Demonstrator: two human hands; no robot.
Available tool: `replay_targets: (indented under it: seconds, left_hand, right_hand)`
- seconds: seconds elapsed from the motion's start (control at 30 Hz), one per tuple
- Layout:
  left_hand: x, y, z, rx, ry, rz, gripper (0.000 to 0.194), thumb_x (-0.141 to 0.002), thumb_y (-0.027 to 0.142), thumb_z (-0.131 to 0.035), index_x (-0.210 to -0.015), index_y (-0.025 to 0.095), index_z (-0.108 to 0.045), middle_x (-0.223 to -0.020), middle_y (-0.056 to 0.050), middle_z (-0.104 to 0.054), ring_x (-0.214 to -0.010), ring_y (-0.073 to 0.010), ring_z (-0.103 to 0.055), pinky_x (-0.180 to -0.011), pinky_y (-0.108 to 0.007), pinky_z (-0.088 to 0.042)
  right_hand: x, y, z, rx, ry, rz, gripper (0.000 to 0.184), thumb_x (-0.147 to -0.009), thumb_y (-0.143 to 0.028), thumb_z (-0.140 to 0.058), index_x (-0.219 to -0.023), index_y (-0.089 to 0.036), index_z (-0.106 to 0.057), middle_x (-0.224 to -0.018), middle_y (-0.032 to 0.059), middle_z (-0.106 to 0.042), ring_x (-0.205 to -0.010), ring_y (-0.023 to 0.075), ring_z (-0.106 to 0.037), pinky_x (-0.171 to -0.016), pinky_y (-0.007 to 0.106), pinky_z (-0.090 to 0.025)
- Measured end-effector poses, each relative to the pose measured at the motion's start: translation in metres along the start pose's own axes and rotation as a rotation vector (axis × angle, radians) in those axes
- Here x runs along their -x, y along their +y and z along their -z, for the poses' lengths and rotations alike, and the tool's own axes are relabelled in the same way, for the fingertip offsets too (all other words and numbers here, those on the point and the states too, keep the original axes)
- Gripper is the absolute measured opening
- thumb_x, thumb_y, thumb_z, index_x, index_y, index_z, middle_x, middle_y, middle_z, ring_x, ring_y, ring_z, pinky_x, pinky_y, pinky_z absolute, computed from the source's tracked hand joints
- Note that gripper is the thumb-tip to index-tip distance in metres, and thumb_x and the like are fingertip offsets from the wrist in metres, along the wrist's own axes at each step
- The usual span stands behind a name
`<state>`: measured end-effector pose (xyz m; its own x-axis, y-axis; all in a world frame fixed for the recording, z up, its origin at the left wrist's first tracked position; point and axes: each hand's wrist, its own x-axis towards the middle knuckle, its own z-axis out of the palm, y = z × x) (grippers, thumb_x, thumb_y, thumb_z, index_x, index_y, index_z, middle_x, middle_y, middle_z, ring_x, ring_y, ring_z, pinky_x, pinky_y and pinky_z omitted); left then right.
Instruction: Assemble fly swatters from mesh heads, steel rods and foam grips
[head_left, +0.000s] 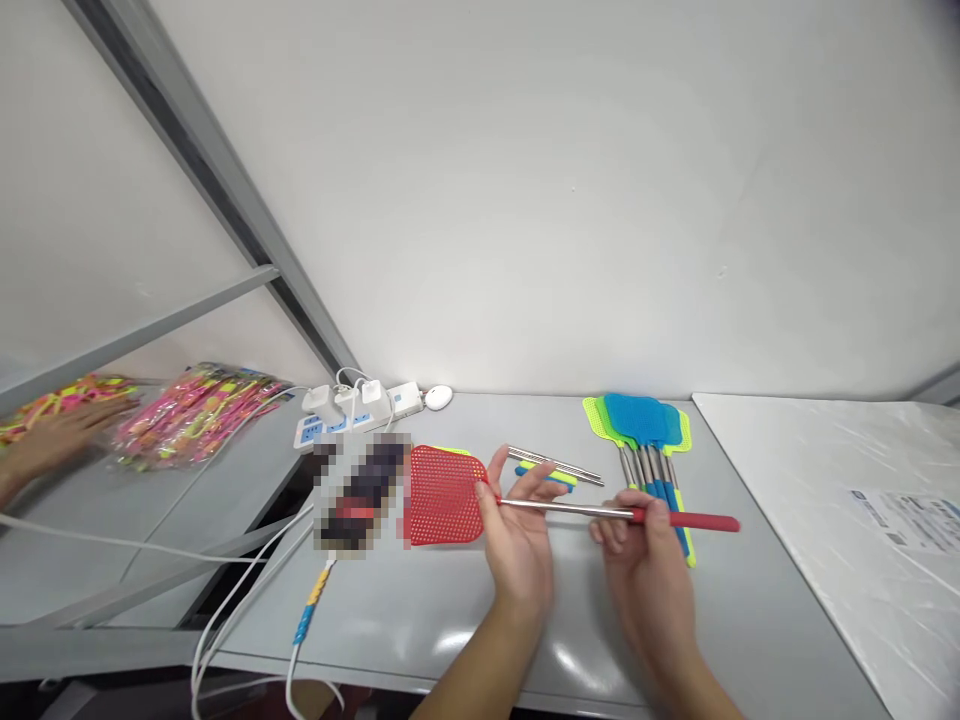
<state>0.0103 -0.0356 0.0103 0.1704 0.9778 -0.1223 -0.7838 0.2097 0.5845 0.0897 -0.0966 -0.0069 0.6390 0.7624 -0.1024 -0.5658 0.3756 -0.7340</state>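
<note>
A red fly swatter [448, 495] with a metal rod and red handle lies level across both my hands above the grey shelf. My left hand [519, 540], palm up, has its thumb at the neck where the rod meets the perforated head. On the right, my right hand [646, 545] pinches the front of the red handle. Behind them lie other swatters [545, 473], with metal rods and yellow and blue handles. Beside my right hand rests a pile of blue, green and yellow fly swatters [645, 420], their handles partly covered by that hand.
A power strip [352, 418] with white plugs and cables sits at the back left, near a pixelated device [360, 500]. Further left, another person's hand [64, 440] touches colourful items by a plastic bag [199, 415]. A white wrapped sheet [847, 480] lies at right.
</note>
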Motion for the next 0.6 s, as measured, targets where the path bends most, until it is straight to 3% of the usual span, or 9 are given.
replay_targets:
  seconds: [0.1, 0.2, 0.33, 0.4, 0.53, 0.6]
  left_hand:
    - [0.013, -0.009, -0.011, 0.054, -0.007, 0.139, 0.054, -0.096, 0.059, -0.035, -0.14, 0.028, -0.039, -0.098, -0.011, -0.074, -0.081, -0.0212, -0.07, -0.073, -0.034, -0.053]
    - [0.016, -0.008, -0.014, 0.058, -0.019, 0.207, 0.054, -0.095, 0.059, -0.036, -0.139, 0.027, -0.041, -0.104, -0.011, -0.073, -0.09, -0.0229, -0.07, -0.077, -0.035, -0.054]
    - [0.01, 0.0, -0.008, -0.038, -0.091, 0.091, 0.054, -0.097, 0.056, -0.035, -0.138, 0.022, -0.044, -0.106, -0.011, -0.073, -0.102, -0.0241, -0.067, -0.096, -0.041, -0.047]
    - [0.005, 0.003, -0.004, -0.089, -0.106, 0.038, 0.053, -0.098, 0.054, -0.034, -0.136, 0.019, -0.047, -0.105, -0.011, -0.073, -0.1, -0.0244, -0.067, -0.098, -0.043, -0.044]
    - [-0.008, 0.007, -0.003, -0.159, -0.069, 0.04, 0.048, -0.098, 0.051, -0.036, -0.126, 0.016, -0.053, -0.1, -0.011, -0.074, -0.089, -0.023, -0.07, -0.094, -0.041, -0.046]
    - [-0.014, 0.008, -0.006, -0.196, -0.08, 0.059, 0.046, -0.098, 0.051, -0.038, -0.119, 0.015, -0.056, -0.095, -0.01, -0.074, -0.081, -0.0217, -0.07, -0.09, -0.039, -0.047]
  right_hand:
    - [0.015, 0.018, -0.016, 0.098, -0.099, -0.037, 0.032, -0.091, -0.051, -0.053, -0.088, -0.024, -0.068, -0.062, -0.003, -0.044, -0.062, 0.013, -0.044, -0.064, 0.028, -0.041]
    - [0.017, 0.018, -0.019, 0.147, -0.12, -0.013, 0.03, -0.089, -0.051, -0.057, -0.092, -0.024, -0.069, -0.061, -0.0034, -0.043, -0.063, 0.0138, -0.044, -0.067, 0.029, -0.042]
    - [0.004, 0.004, -0.006, 0.217, -0.171, -0.136, 0.033, -0.087, -0.047, -0.062, -0.106, -0.021, -0.068, -0.059, -0.0055, -0.037, -0.058, 0.0111, -0.035, -0.059, 0.025, -0.037]
    - [0.0, -0.001, 0.007, 0.281, -0.136, -0.151, 0.034, -0.084, -0.045, -0.067, -0.108, -0.022, -0.065, -0.058, -0.0062, -0.038, -0.057, 0.0108, -0.036, -0.058, 0.024, -0.036]
    - [0.002, -0.011, 0.033, 0.608, 0.003, 0.013, 0.028, -0.077, -0.046, -0.073, -0.093, -0.024, -0.065, -0.067, -0.0014, -0.056, -0.06, 0.0134, -0.048, -0.057, 0.025, -0.04]
    - [0.004, -0.019, 0.042, 0.843, -0.033, 0.17, 0.024, -0.075, -0.044, -0.075, -0.087, -0.024, -0.067, -0.076, 0.0021, -0.063, -0.064, 0.0156, -0.053, -0.059, 0.027, -0.043]
